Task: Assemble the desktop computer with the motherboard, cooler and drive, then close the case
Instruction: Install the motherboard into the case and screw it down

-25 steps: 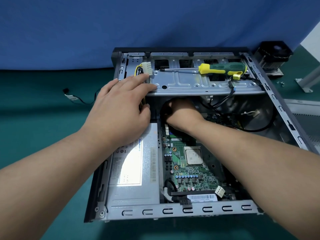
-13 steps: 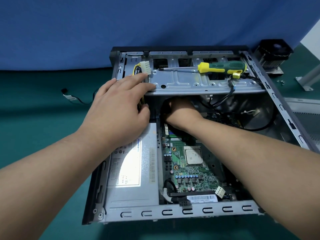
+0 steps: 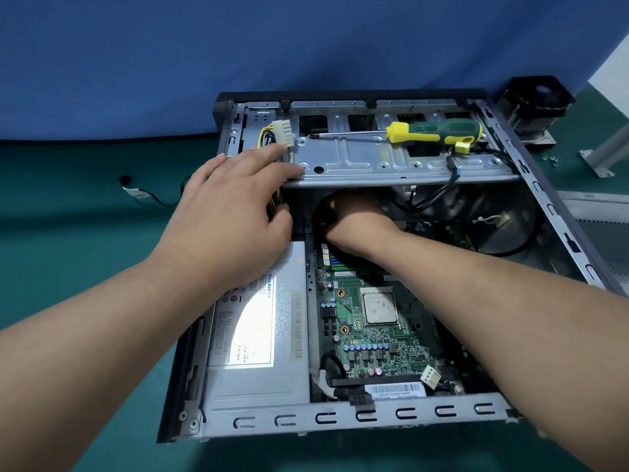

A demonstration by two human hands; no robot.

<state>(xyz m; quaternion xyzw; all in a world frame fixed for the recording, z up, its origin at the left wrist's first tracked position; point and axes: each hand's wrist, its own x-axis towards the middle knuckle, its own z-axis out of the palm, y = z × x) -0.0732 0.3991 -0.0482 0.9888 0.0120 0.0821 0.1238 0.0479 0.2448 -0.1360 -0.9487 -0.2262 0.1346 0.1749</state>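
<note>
**Both hands inside the open case**

The left hand (image 3: 235,212) is laid flat, fingers straight, on the near edge of the drive bracket (image 3: 391,165), at 10 o'clock in the case (image 3: 340,422). The right hand (image 3: 354,219) is reached under that edge; its fingers are hidden, so its grip cannot be told. The motherboard (image 3: 374,349) is seated at 5 o'clock, beside the power supply (image 3: 258,335). The cooler (image 3: 534,103) is set outside, at 2 o'clock. A screwdriver (image 3: 432,132) is rested on the bracket.

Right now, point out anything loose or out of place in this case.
A screwdriver lies loose on the drive bracket inside the case. A white connector sits unplugged at the bracket's left end. The cooler sits outside the case, so the CPU is bare.
</note>
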